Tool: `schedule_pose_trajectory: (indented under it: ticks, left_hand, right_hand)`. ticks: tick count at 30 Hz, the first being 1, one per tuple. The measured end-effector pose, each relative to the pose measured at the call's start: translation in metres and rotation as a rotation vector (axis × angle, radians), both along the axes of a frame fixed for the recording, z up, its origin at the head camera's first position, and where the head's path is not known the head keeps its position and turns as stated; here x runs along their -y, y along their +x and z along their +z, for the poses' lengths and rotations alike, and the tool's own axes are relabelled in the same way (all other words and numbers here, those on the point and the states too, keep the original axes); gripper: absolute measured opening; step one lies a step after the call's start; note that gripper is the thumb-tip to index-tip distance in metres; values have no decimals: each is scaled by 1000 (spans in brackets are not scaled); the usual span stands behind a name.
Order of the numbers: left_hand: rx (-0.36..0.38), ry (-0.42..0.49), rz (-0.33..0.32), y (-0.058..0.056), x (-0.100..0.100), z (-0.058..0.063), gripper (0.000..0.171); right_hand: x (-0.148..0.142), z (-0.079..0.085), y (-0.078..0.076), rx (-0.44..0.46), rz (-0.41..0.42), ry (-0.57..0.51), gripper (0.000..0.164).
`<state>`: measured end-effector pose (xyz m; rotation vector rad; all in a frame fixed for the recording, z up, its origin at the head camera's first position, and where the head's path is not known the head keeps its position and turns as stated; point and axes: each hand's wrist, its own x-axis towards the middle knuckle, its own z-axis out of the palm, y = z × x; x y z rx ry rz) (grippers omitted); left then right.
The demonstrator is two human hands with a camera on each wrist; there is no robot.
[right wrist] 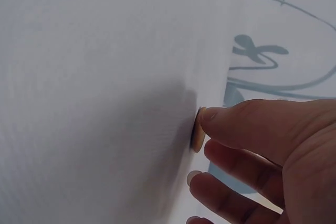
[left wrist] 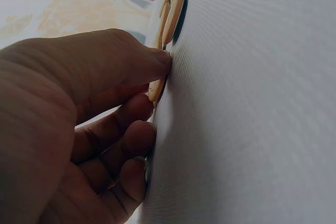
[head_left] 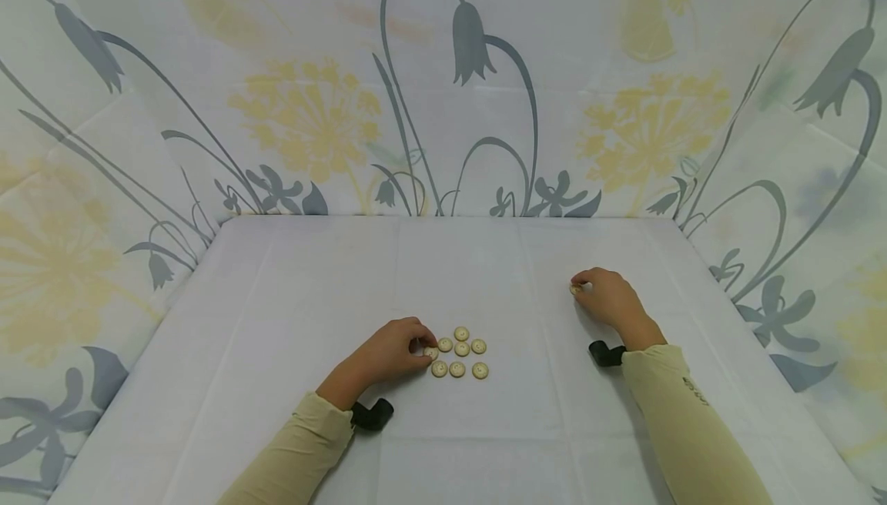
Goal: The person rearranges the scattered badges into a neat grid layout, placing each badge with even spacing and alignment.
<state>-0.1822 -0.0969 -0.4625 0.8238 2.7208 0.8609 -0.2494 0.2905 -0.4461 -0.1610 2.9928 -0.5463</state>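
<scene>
Several round, pale wooden buttons [head_left: 462, 349] lie close together on the white cloth near the middle of the table. At the left edge of this group my left hand [head_left: 396, 347] pinches one button [left wrist: 156, 89] between thumb and index finger, its other fingertips close to the cloth. Farther back and to the right, my right hand [head_left: 610, 297] holds a single button [right wrist: 199, 129] by its edge with thumb and finger. That button is at or just above the cloth, apart from the group; the head view shows only part of it [head_left: 575, 289].
A white cloth [head_left: 333, 274] with fold creases covers the table. Fabric walls [head_left: 430, 143] printed with grey and yellow flowers stand at the back and both sides. A black wrist device [head_left: 373, 415] sits below the left hand, another [head_left: 607, 353] below the right.
</scene>
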Motion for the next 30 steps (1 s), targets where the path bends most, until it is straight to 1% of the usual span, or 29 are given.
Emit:
schedule_pose_trajectory:
  ticks: [5, 12, 23, 30]
  left_hand:
    - [2, 6, -2, 0, 0, 1, 15]
    - [11, -2, 8, 0, 0, 2, 16]
    - [5, 8, -3, 1, 0, 1, 15]
    - [12, 8, 1, 0, 1, -1, 16]
  right_hand:
    - [5, 4, 2, -18, 21, 11, 32]
    - [14, 8, 7, -20, 39, -20, 33]
    - [29, 12, 18, -107, 134, 25, 29]
    - [37, 13, 23, -91, 138, 13, 29]
